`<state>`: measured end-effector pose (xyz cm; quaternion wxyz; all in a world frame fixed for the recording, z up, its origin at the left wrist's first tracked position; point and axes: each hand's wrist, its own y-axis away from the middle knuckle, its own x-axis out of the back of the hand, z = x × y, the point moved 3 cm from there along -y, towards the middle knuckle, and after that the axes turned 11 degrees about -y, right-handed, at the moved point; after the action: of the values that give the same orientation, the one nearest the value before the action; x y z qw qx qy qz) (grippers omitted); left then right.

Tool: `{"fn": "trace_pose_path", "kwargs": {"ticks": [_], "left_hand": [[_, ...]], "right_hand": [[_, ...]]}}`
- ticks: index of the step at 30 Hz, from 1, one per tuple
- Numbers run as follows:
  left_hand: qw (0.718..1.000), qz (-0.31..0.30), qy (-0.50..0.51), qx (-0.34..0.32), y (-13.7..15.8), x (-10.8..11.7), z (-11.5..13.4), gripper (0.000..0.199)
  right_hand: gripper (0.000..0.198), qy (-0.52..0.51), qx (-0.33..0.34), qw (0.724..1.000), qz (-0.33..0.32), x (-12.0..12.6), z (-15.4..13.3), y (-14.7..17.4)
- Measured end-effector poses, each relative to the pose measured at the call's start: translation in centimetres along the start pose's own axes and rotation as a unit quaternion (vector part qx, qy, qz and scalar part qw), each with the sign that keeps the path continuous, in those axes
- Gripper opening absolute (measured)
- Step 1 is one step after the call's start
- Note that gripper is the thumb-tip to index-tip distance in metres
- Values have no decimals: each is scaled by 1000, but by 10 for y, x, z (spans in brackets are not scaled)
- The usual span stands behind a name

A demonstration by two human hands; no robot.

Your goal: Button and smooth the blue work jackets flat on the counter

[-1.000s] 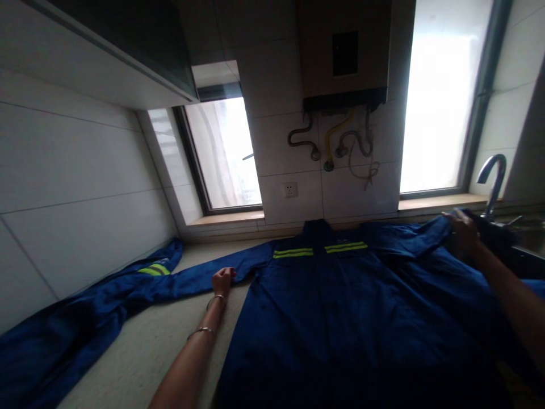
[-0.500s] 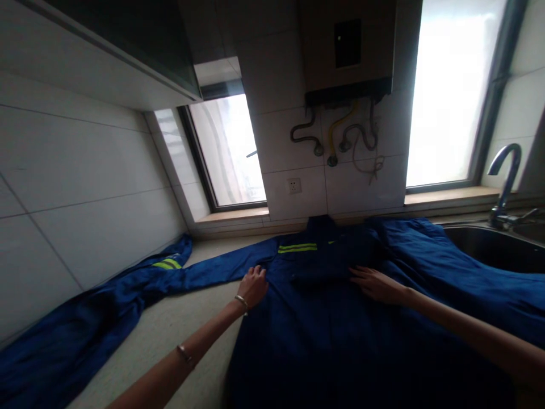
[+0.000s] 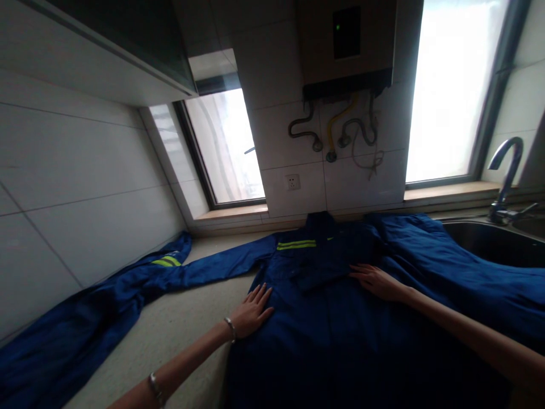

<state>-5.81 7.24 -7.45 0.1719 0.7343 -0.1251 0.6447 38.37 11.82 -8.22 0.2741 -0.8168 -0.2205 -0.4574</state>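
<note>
A dark blue work jacket (image 3: 315, 335) with yellow-green stripes lies spread over the countertop (image 3: 183, 326), its collar toward the wall. My left hand (image 3: 249, 314), with a bracelet at the wrist, rests flat on the jacket's left edge, fingers spread. On the right part of the chest lies my right hand (image 3: 378, 282), fingers stretched out, by a folded-over sleeve whose exact lie is too dark to tell. One jacket sleeve (image 3: 230, 261) reaches out to the left. Neither hand grips the cloth.
More blue clothing with a striped band (image 3: 114, 304) lies along the left wall. Another blue garment (image 3: 460, 261) spreads on the right, up against the sink (image 3: 477, 241) with its tall faucet (image 3: 506, 170). A water heater (image 3: 347, 45) with hoses hangs above; a cabinet (image 3: 106, 51) overhangs the left.
My left hand has slid down along the jacket's left edge toward me, and its bent fingers have spread flat. The right hand stays in nearly the same place.
</note>
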Motion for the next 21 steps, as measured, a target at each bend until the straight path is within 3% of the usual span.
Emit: {"fn": "trace_pose_path", "kwargs": {"ticks": [4,6,9,11,14,18,21], "left_hand": [[999,-18,-18,32,-16,22,1,66],[999,31,-25,27,-33,38,7,52],[989,135,-38,-49,-66,54,24,41],[982,154,-58,-98,-87,51,36,50],[980,144,-80,-110,-111,34,45,49],[979,170,-36,-104,-121,15,42,41],[974,205,59,-81,-119,13,32,40]], "right_hand": [[43,-1,-12,1000,5,2,-1,-6],[38,-4,-17,1000,25,3,-14,-17],[34,-9,6,997,73,4,-52,-40],[41,-2,43,996,77,-3,-85,-57],[52,44,93,994,33,-23,-121,-80],[59,119,88,989,-4,-51,-129,-103],[49,147,90,984,41,-62,-124,-114]]}}
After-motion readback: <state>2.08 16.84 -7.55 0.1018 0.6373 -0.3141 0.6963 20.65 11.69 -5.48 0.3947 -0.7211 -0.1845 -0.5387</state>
